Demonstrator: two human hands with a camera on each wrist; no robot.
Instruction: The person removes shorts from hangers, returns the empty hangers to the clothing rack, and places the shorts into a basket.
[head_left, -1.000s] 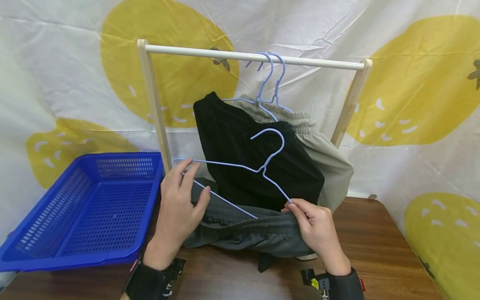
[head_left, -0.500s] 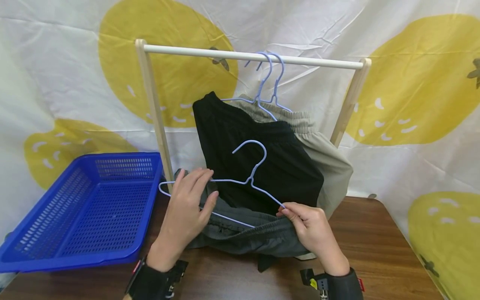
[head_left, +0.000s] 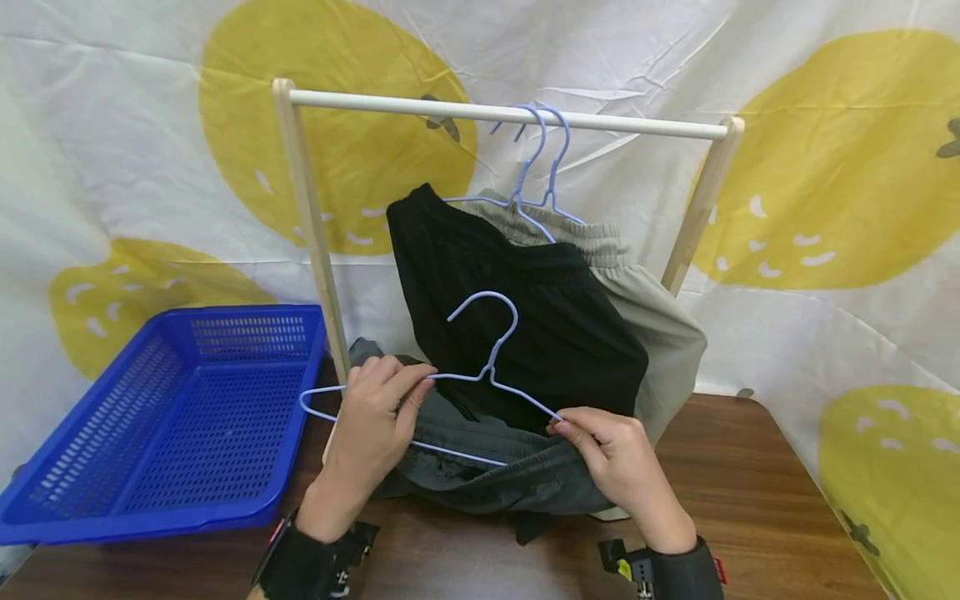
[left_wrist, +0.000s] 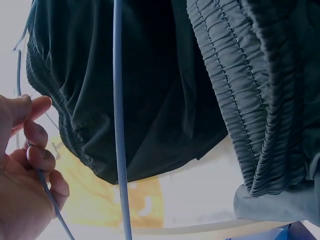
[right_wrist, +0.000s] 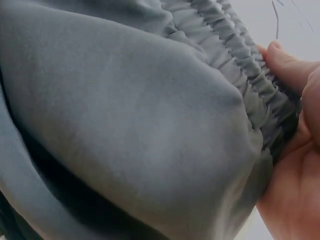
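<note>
A light blue clothes hanger [head_left: 459,378] is held between both hands, its hook upward and its right end inside the waistband of dark grey shorts [head_left: 525,487]. My left hand [head_left: 372,417] pinches the hanger's upper bar left of the hook; the left end sticks out beyond the hand. With thumb and fingers, my right hand [head_left: 618,450] grips the hanger's right arm together with the gathered waistband [right_wrist: 250,70]. In the left wrist view, the hanger's lower bar [left_wrist: 119,115] passes in front of dark cloth. The shorts' lower part lies on the table, partly hidden.
Black shorts [head_left: 510,325] and beige shorts [head_left: 667,333] hang on blue hangers from the white rail [head_left: 420,105] of a wooden rack. A blue basket [head_left: 225,417] stands on the brown table [head_left: 750,500] at left. A patterned cloth [head_left: 840,250] hangs behind.
The hanger has come down and to the left, its right arm sliding further into the waistband side. My left hand has gone from loosely spread fingers to pinching the upper bar.
</note>
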